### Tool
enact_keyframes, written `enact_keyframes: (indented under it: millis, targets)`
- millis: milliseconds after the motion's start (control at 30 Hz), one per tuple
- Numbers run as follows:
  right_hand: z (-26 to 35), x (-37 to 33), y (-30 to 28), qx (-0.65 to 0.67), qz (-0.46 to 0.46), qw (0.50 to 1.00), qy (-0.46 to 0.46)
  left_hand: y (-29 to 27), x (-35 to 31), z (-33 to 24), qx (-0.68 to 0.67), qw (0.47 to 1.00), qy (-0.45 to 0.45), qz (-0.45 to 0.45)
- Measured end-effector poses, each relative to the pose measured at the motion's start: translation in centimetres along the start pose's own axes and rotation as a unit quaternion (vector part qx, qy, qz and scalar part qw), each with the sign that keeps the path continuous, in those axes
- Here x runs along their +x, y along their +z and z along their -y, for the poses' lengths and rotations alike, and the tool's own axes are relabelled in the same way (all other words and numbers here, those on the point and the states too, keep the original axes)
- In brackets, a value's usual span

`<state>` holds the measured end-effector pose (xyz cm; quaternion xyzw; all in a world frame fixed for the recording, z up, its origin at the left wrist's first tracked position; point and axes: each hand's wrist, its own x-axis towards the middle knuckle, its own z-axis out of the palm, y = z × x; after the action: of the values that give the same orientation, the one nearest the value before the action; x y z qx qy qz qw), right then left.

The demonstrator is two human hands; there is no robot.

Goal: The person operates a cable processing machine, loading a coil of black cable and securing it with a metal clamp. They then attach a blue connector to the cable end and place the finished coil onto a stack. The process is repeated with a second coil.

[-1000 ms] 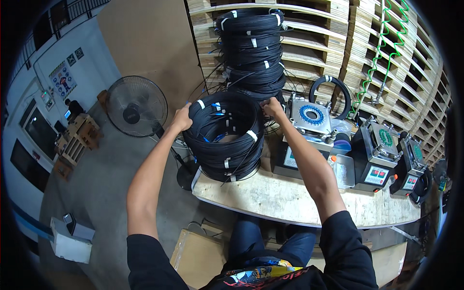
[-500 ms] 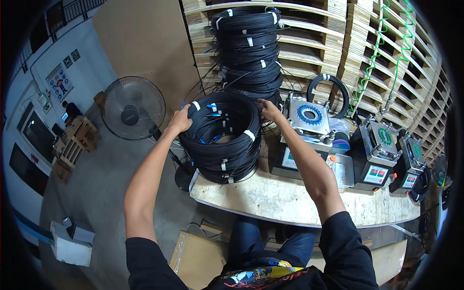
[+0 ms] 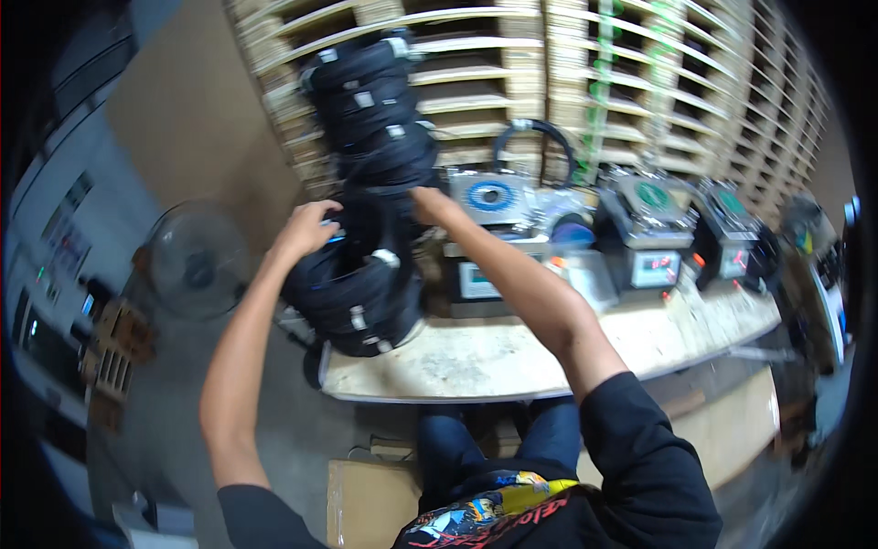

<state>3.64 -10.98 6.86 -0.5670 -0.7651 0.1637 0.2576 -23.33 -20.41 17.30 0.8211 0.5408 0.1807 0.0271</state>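
Observation:
A stack of black cable coils (image 3: 355, 306), bound with white ties, stands at the table's left end. Over its far left rim is my left hand (image 3: 306, 229), its fingers curved and apart, with a small blue piece just below them. My right hand (image 3: 432, 207) is at the coils' far right side; its fingertips are smeared and partly hidden. Behind rises a taller stack of similar black coils (image 3: 370, 110). To the right of my right hand sits a box-shaped machine (image 3: 485, 274) topped by a metal plate with a blue ring (image 3: 491, 195).
Two similar machines (image 3: 651, 261) (image 3: 732, 256) with green rings stand farther right. A clear plastic tray (image 3: 593, 282) lies between machines. One black coil (image 3: 536, 128) leans at the back before wooden pallets (image 3: 466, 64). A fan (image 3: 197, 261) stands left of the wooden table (image 3: 476, 357).
The whole view has swung and blurred, so the table and coils sit farther left in the picture. My left hand's fingers look looser at the rim than before.

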Motion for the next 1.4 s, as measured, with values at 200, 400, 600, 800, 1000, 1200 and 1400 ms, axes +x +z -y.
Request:
enact_keyframes:
  millis: [200,400,600,800,1000,1200,1400]
  targets:
    - [-4.3,-6.7,-9.9,0.013,-0.049,0.998,-0.048,1.5,4.7,-14.1,-0.108,0.987,0.098,0.069]
    - [-9.5,-24.0,-21.2,0.077,-0.168,0.982,-0.022,7.9,4.7,-27.2,-0.296,0.917,0.173,0.204]
    - [-20.5,-42.9,-25.3,0.222,-0.22,0.944,0.104,18.9,-0.1,-41.0,-0.389,0.817,0.21,0.37]
    - [-30.7,-61.1,-25.2,0.281,-0.289,0.87,0.285,34.9,-3.2,-51.8,-0.29,0.662,0.318,0.614]
    - [-34.7,-69.9,-25.1,0.339,-0.349,0.725,0.488,41.9,-2.9,-61.0,-0.282,0.598,0.313,0.682]
    - [-33.8,-72.2,-31.3,0.33,-0.343,0.699,0.533,38.7,2.7,-69.4,-0.343,0.634,0.371,0.586]
    - [-38.8,-72.4,-38.8,0.293,-0.342,0.722,0.525,38.3,9.4,-77.4,-0.398,0.66,0.406,0.491]
